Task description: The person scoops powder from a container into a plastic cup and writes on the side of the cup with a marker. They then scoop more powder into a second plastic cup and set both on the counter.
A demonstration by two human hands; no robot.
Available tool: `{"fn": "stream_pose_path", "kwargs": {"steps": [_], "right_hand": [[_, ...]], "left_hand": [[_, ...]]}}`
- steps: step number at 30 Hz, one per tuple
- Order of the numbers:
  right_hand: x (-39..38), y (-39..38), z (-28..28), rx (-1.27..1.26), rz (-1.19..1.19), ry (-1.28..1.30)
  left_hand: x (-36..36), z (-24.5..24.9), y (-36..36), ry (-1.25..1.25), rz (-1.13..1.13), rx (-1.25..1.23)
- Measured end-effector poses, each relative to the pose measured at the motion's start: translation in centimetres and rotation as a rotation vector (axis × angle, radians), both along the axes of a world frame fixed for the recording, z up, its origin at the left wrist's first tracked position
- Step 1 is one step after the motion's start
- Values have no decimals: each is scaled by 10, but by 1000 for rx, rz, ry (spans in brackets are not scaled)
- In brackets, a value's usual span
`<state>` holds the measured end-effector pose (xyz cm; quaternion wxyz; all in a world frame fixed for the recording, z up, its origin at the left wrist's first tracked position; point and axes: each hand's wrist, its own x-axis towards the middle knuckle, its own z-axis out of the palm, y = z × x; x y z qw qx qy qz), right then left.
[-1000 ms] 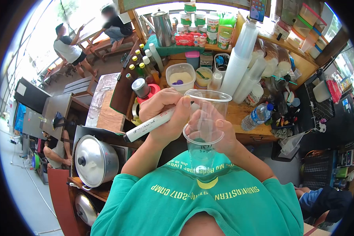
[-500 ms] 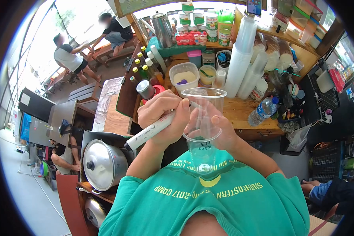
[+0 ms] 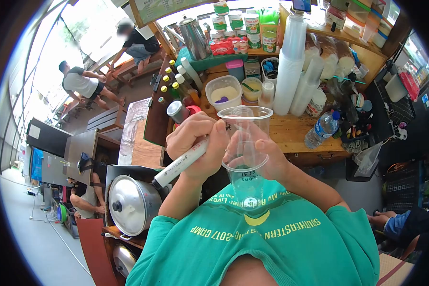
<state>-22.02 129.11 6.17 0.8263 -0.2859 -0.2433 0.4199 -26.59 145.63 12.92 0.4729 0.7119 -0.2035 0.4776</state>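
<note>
My left hand is closed around a white marker, its dark end pointing down and left. The writing end meets the side of a clear plastic cup near its rim, where a small dark mark shows. My right hand grips this cup from the right, fingers partly visible through the plastic. Below is a second clear cup with "less sugar" written on it. The upper cup appears to sit inside it. Both are in front of my green shirt.
Tall stacks of clear cups, a water bottle and a tub of pale powder stand on the wooden counter. Bottles line its left side. A lidded pot is at my left. Several people are nearby.
Dark marks now show near the upper cup's rim beside the marker tip. Both hands keep their grips. The view has shifted slightly, and the standing person at far left has changed pose.
</note>
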Motion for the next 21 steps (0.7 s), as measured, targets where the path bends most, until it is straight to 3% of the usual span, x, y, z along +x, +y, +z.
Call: {"fn": "stream_pose_path", "kwargs": {"steps": [3,21], "right_hand": [[2,0,0,10,3,-5],[8,-4,1,3,-18,-4]], "left_hand": [[3,1,-1,-17,-15,-77],[4,3,-4,37,39,83]]}}
